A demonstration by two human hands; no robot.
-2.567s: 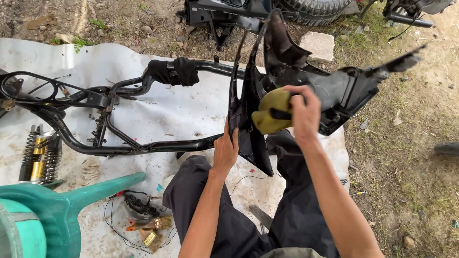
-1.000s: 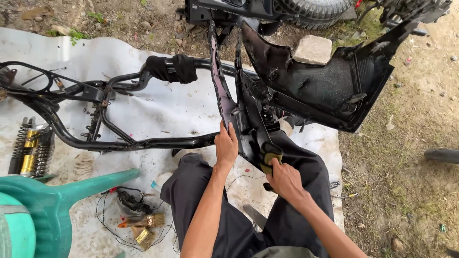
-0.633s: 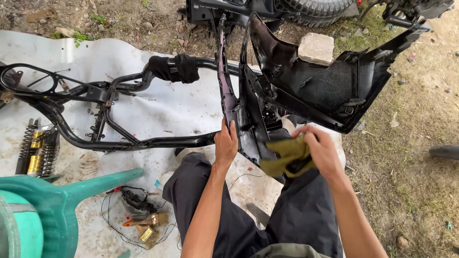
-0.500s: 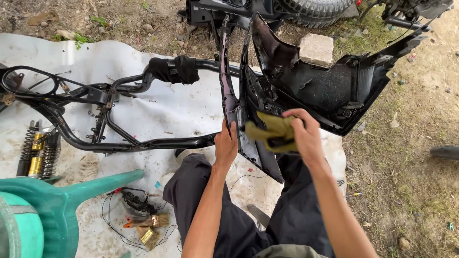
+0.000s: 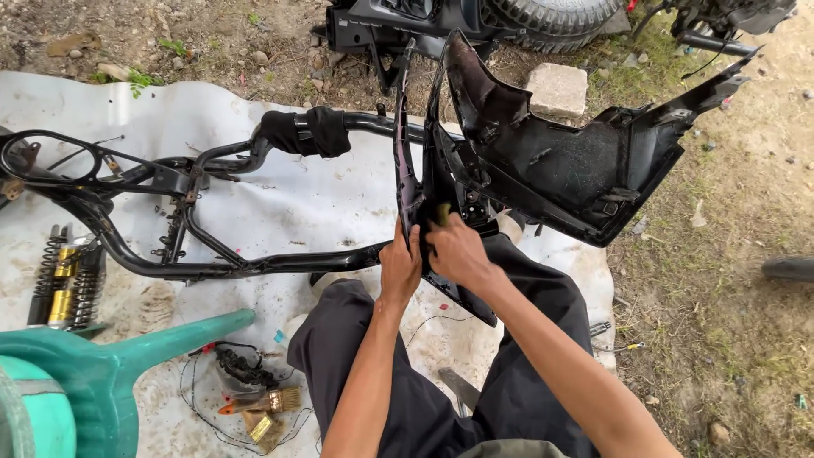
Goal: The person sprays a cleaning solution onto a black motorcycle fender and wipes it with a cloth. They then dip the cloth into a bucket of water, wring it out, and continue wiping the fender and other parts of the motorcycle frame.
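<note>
Am gripping thin edge of black plastic fairing panel (image 5: 543, 161) with left hand (image 5: 401, 265); right hand (image 5: 456, 250) pressing yellow-green rag (image 5: 443, 213) inside. Panel likely light, springy, awkward; edge hold steadying it.

A black tubular motorcycle frame (image 5: 170, 212) lies across the white tarp (image 5: 280, 195) spread on the ground. Two coil shock absorbers (image 5: 64, 276) rest near the tarp's left edge, above a green watering can (image 5: 93, 382) at its lower left corner. A small brush (image 5: 263, 400) and tangled wires (image 5: 242, 369) lie beside the can's spout. A pale stone block (image 5: 557, 88) and a tyre (image 5: 551, 13) sit beyond the tarp's far edge.
</note>
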